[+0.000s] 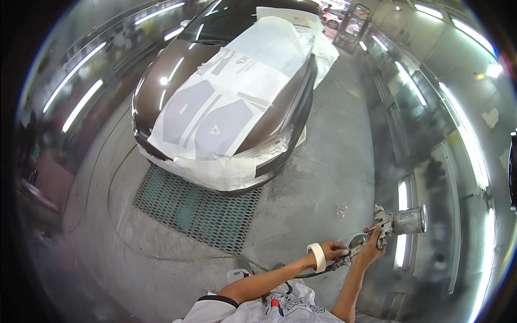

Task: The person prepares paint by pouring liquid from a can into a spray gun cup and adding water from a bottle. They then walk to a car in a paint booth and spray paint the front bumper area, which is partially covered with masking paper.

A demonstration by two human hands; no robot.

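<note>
On the right, my right hand is closed round the handle of a paint spray gun. The gun is tilted, with its metal cup pointing to the right. My left hand has its fingers pinched at the air hose fitting below the handle; the fingertips are partly hidden. A cream roll of tape sits round my left wrist like a bracelet. From the fitting, a dark air hose runs back to the left under my forearm.
Ahead stands a brown car, its bonnet and bumper partly covered by white masking paper. A metal floor grate lies before it. The hose curves across the grey floor at left. A booth wall with bright tube lights rises close on the right.
</note>
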